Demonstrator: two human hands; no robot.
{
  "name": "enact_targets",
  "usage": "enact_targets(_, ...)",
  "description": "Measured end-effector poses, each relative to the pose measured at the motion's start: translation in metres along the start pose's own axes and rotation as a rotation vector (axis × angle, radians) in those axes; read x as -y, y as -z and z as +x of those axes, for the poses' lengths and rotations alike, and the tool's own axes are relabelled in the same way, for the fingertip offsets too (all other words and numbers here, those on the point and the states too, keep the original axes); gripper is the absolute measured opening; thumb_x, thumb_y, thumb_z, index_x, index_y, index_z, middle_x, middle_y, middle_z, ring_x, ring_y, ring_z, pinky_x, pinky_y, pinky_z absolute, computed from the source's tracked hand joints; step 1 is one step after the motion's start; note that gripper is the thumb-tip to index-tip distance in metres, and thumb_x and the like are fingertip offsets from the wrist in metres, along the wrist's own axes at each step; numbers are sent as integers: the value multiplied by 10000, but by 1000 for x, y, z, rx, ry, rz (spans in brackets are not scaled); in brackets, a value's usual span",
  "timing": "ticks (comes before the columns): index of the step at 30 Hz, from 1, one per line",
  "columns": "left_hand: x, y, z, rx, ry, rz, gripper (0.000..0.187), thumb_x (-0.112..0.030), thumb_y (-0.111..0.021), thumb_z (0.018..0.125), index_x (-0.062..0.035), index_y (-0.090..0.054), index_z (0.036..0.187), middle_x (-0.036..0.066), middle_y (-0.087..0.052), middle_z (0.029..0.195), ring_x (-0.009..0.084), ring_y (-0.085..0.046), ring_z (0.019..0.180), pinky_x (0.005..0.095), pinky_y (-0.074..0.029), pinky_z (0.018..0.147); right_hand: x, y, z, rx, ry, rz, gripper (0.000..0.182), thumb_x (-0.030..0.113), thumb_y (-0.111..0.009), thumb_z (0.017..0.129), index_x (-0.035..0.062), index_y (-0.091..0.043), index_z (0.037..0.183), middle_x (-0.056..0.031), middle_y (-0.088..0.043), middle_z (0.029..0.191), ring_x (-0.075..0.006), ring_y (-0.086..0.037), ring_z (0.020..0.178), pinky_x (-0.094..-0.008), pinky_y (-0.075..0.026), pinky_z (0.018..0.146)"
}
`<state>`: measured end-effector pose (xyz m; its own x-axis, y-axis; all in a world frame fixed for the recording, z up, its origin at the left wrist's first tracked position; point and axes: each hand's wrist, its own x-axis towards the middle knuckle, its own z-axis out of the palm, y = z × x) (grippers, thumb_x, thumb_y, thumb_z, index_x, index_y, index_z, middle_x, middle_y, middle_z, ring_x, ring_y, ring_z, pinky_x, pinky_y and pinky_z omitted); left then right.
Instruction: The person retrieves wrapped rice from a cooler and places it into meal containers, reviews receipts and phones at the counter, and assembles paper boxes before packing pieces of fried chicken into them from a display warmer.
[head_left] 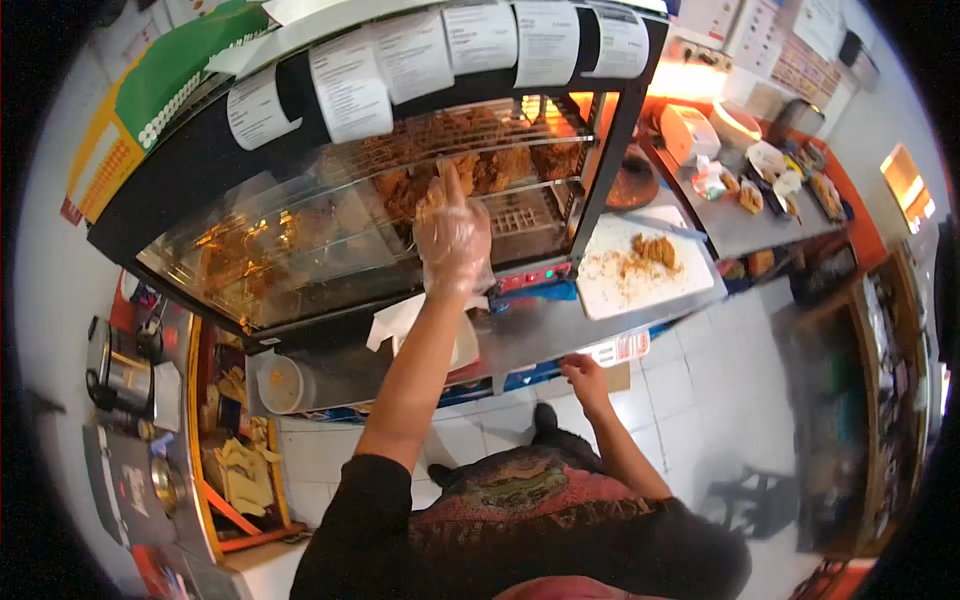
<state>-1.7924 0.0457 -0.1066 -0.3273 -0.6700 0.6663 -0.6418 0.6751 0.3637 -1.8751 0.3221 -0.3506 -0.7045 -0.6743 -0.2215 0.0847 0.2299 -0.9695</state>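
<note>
My left hand (455, 240), in a clear plastic glove, reaches into the glass-fronted food warmer (375, 255). Its index finger stretches toward the browned fried pieces (505, 170) on a rack; its other fingers are partly hidden, and no held piece can be made out. My right hand (587, 380) is bare and hangs near the counter's front edge, its fingers loosely bent and empty. Under my left forearm lies a white container (465, 345) with paper beside it. On a white cutting board (610, 290) are a fried piece (654, 250), crumbs and a knife (665, 228).
Paper slips (350, 90) hang along the warmer's top. A round tub (280, 385) stands at the counter's left end. Wrapped items and a white box (688, 133) sit on the right-hand counter (745, 235). Shelving (880, 400) stands at right, an orange-framed bin (245, 470) at left.
</note>
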Motion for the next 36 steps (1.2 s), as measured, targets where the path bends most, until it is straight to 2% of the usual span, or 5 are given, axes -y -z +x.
enact_targets(3,-13,-27,36,359,333,97,630,-270,-558,911,-58,-385,1479,248,-385,1505,390,-513,1285,508,-388,1093,-14,48,41,-11,-54,-17,264,49,-632,876,-17,-650,1131,-103,-716,1022,-179,-664,909,-308,-527,815)
enact_targets(12,-6,-39,41,75,241,132,421,-176,-674,735,-28,-613,1124,242,-638,1008,426,-644,930,508,-539,788,-30,138,106,20,-60,-23,240,102,-621,866,40,-662,1095,-72,-712,1023,-159,-654,848,-288,-514,731)
enact_targets(18,4,-24,-9,-215,-44,-84,603,-102,-753,710,-97,-557,1280,164,-510,1146,369,-561,1041,468,-506,838,-33,130,122,62,-91,57,237,95,-611,876,1,-648,1091,-84,-707,1022,-163,-657,880,-271,-497,738)
enact_targets(27,128,-50,-219,230,834,-916,205,-166,-619,894,-22,-640,1038,125,-676,968,291,-636,901,410,-520,763,-30,106,114,126,-172,53,226,114,-624,891,30,-648,1099,-78,-717,1016,-155,-670,879,-288,-498,759)
enact_targets(36,93,-50,-203,548,690,167,495,-253,-552,856,-79,-551,1320,185,-691,1033,380,-663,936,474,-491,915,168,-32,94,455,271,121,256,43,-622,895,19,-641,1150,-60,-681,1055,-115,-611,939,-268,-490,803)
